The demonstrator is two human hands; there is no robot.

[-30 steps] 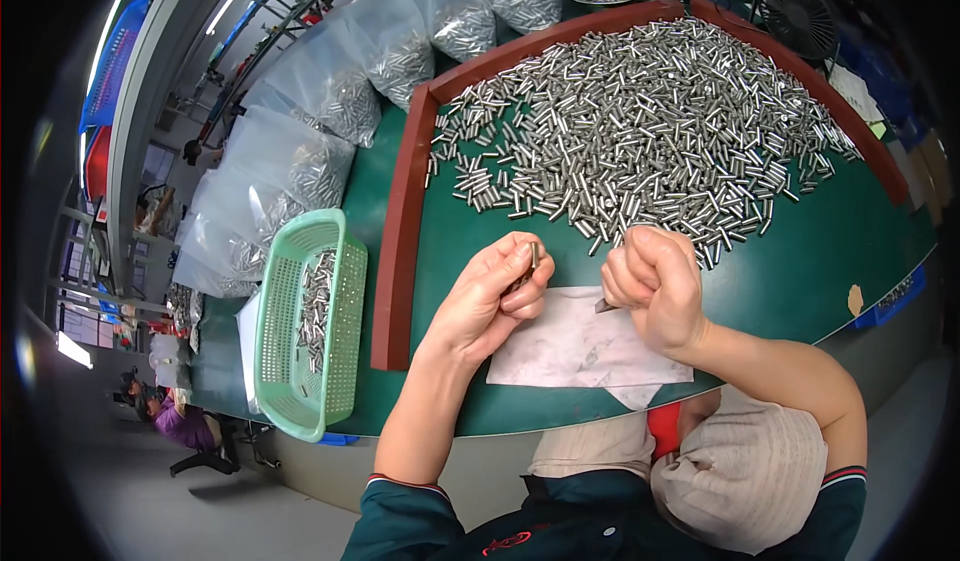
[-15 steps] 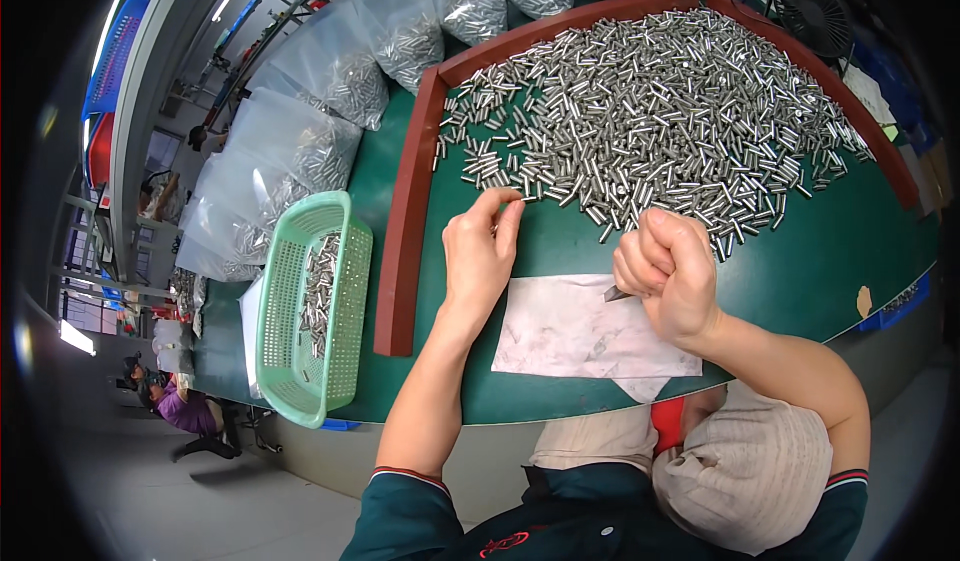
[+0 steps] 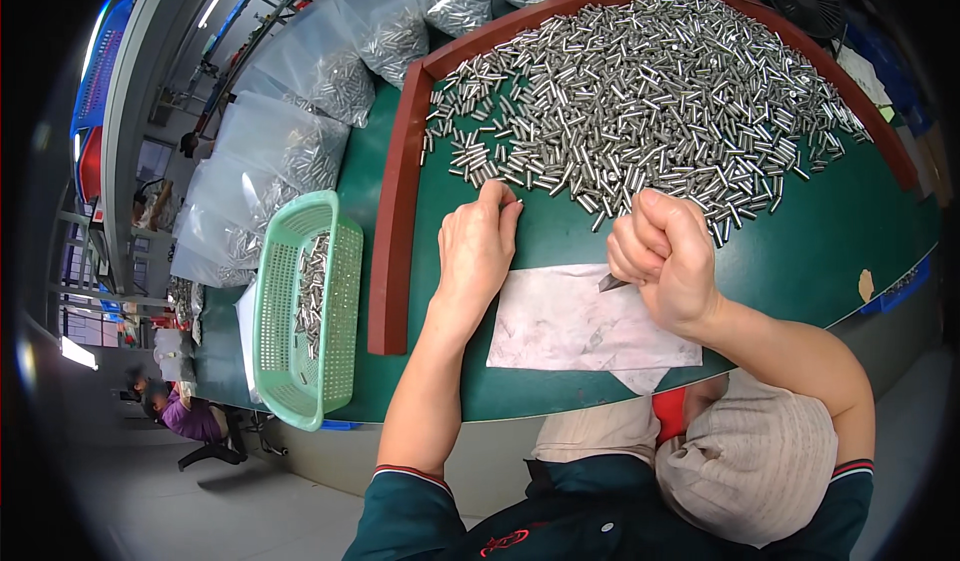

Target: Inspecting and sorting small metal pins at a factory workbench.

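Note:
A wide heap of short shiny metal pins (image 3: 640,91) covers the far part of the green table. My left hand (image 3: 475,246) is closed in a pinch just short of the heap's near left edge. Something small and bright shows at its fingertips, too small to make out. To the right, my right hand (image 3: 662,261) is a fist above a stained white cloth (image 3: 550,321). From its lower left side juts the dark, pointed tip of a tool (image 3: 612,283); the rest is hidden in the fist.
Red-brown bars (image 3: 395,231) frame the heap. Left of them stands a green plastic basket (image 3: 345,341) holding some pins. Clear bags of pins (image 3: 310,151) line the far left. A black fan (image 3: 805,1) is at the back right. A person in purple (image 3: 190,416) sits farther off left.
The whole view has shifted slightly. My left fingertips have drawn a little away from the pins at the heap's edge. My right fist keeps the same grip over the cloth.

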